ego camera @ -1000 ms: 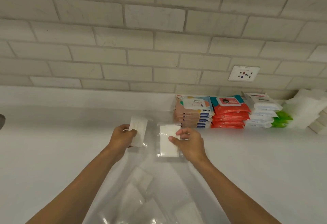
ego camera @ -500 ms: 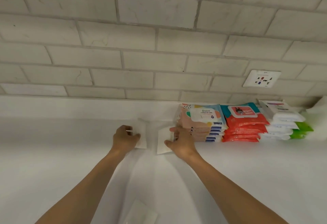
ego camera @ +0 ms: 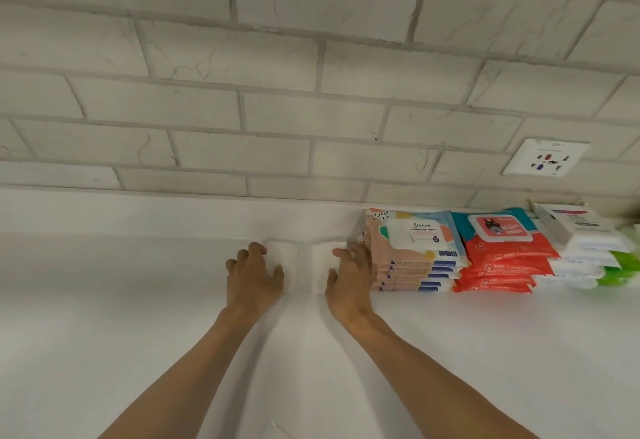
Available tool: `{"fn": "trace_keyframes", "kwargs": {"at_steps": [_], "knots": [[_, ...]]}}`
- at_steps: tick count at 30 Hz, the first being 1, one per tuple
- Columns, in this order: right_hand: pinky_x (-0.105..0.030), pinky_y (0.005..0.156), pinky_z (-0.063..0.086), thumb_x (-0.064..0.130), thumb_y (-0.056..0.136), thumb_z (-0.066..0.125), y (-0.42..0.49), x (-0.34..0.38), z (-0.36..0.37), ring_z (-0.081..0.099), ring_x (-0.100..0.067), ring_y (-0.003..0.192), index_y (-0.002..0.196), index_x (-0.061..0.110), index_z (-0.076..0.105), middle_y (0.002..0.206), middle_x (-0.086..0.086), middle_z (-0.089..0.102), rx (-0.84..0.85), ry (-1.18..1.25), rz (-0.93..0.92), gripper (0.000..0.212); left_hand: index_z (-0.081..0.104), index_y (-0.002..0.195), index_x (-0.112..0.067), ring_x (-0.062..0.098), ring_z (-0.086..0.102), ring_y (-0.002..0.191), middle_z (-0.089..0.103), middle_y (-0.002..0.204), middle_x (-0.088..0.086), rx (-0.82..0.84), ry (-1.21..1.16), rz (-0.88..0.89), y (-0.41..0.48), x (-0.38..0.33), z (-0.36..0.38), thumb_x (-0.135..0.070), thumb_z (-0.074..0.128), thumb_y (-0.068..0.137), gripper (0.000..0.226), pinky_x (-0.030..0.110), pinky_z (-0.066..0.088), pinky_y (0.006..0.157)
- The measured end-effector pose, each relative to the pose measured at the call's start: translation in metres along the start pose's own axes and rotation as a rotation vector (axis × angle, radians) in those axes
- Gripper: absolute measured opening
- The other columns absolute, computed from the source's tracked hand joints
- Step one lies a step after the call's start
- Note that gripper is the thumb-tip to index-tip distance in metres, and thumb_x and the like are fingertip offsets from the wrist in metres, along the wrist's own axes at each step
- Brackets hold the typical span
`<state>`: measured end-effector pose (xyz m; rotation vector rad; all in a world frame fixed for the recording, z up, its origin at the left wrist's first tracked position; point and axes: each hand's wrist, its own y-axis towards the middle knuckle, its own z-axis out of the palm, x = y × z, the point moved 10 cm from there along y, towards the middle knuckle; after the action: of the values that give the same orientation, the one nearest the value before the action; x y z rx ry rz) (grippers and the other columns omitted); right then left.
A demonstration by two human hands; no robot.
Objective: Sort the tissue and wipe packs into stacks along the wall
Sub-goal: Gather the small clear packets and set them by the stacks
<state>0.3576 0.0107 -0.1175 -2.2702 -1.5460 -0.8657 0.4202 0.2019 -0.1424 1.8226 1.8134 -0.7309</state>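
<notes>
- Up against the wall (ego camera: 277, 92), both white tissue packs now sit on the worktop (ego camera: 450, 352) left of the peach wipes stack (ego camera: 412, 251); a second ago they were mid-counter
- left hand (ego camera: 254, 277) rests flat on the left pack (ego camera: 282, 258), right hand (ego camera: 349, 279) on the right pack (ego camera: 322, 265), each grip loose, not clamping
- looks like a new stack starting

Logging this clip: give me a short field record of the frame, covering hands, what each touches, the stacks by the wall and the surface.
left hand: resting on left white pack, at the wall
right hand: on right white pack, beside the peach stack
white packs: side by side, apart
peach wipe stack: against wall
red wipe stack: right of peach
white-green stack: farthest right, partly cut off
counter: white
wall socket: above the stacks
</notes>
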Motion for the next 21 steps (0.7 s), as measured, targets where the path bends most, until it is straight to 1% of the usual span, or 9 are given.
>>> {"fn": "trace_keyframes", "kwargs": {"at_steps": [2,4,6,8,11,13,14,18,21], "knots": [[-0.014,0.104,0.003,0.002,0.095,0.049,-0.002,0.003,0.002,0.008,-0.022,0.147,0.138,0.011,0.045,0.158,-0.010,0.016,-0.009,-0.047,-0.035,0.044,0.043,0.127,-0.016,0.029,0.041,0.112,0.053,0.117,0.006,-0.010,0.045,0.017,-0.003,-0.003,-0.002,-0.037,0.057,0.089,0.046,0.033,0.039,0.089],[-0.017,0.106,0.000,0.006,0.097,0.048,-0.007,0.006,0.003,0.004,-0.024,0.147,0.141,0.013,0.043,0.158,-0.009,0.015,-0.002,-0.108,-0.092,0.045,0.042,0.133,-0.018,0.029,0.038,0.116,0.049,0.125,0.005,-0.030,0.073,0.052,-0.008,-0.005,-0.006,-0.042,0.057,0.090,0.051,0.036,0.040,0.095],[-0.019,0.111,0.005,0.012,0.099,0.046,-0.012,0.011,0.006,0.009,-0.025,0.147,0.141,0.014,0.045,0.156,-0.009,0.021,0.039,-0.132,-0.155,0.042,0.040,0.137,-0.021,0.028,0.033,0.124,0.045,0.134,0.002,-0.028,0.122,0.129,-0.014,-0.008,-0.007,-0.047,0.057,0.088,0.058,0.035,0.036,0.101],[-0.025,0.115,0.015,0.018,0.101,0.045,-0.018,0.016,0.013,0.019,-0.026,0.145,0.140,0.013,0.047,0.153,-0.010,0.029,0.106,-0.134,-0.206,0.039,0.036,0.143,-0.026,0.025,0.025,0.132,0.040,0.143,-0.003,0.016,0.206,0.215,-0.020,-0.011,-0.001,-0.052,0.054,0.087,0.064,0.036,0.029,0.108],[-0.032,0.117,0.020,0.023,0.102,0.043,-0.023,0.014,0.024,0.023,-0.026,0.144,0.139,0.012,0.046,0.152,-0.011,0.032,0.188,-0.152,-0.221,0.040,0.036,0.145,-0.032,0.022,0.016,0.136,0.033,0.151,-0.007,0.073,0.273,0.271,-0.024,-0.009,0.007,-0.063,0.038,0.083,0.070,0.036,0.022,0.111],[-0.032,0.119,0.018,0.023,0.102,0.041,-0.021,0.012,0.026,0.021,-0.025,0.145,0.141,0.011,0.045,0.154,-0.012,0.030,0.203,-0.172,-0.223,0.040,0.037,0.144,-0.035,0.021,0.013,0.137,0.030,0.153,-0.007,0.094,0.302,0.280,-0.024,-0.009,0.010,-0.070,0.020,0.074,0.080,0.036,0.020,0.112],[-0.032,0.119,0.017,0.023,0.103,0.040,-0.019,0.011,0.027,0.019,-0.024,0.146,0.142,0.012,0.043,0.155,-0.011,0.028,0.206,-0.178,-0.223,0.041,0.037,0.144,-0.036,0.021,0.013,0.138,0.028,0.154,-0.007,0.099,0.319,0.279,-0.024,-0.008,0.011,-0.070,0.015,0.072,0.083,0.037,0.019,0.113],[-0.031,0.120,0.013,0.023,0.104,0.038,-0.017,0.011,0.028,0.015,-0.023,0.148,0.145,0.013,0.039,0.158,-0.010,0.022,0.227,-0.171,-0.230,0.043,0.036,0.144,-0.037,0.023,0.014,0.138,0.027,0.155,-0.006,0.079,0.352,0.274,-0.023,-0.007,0.012,-0.071,0.005,0.069,0.088,0.038,0.020,0.112],[-0.030,0.120,0.011,0.024,0.104,0.038,-0.015,0.010,0.029,0.014,-0.022,0.149,0.145,0.013,0.039,0.158,-0.010,0.022,0.228,-0.178,-0.229,0.043,0.036,0.145,-0.035,0.024,0.014,0.138,0.027,0.154,-0.004,0.079,0.366,0.272,-0.023,-0.009,0.013,-0.069,0.006,0.072,0.085,0.039,0.021,0.112]]}}
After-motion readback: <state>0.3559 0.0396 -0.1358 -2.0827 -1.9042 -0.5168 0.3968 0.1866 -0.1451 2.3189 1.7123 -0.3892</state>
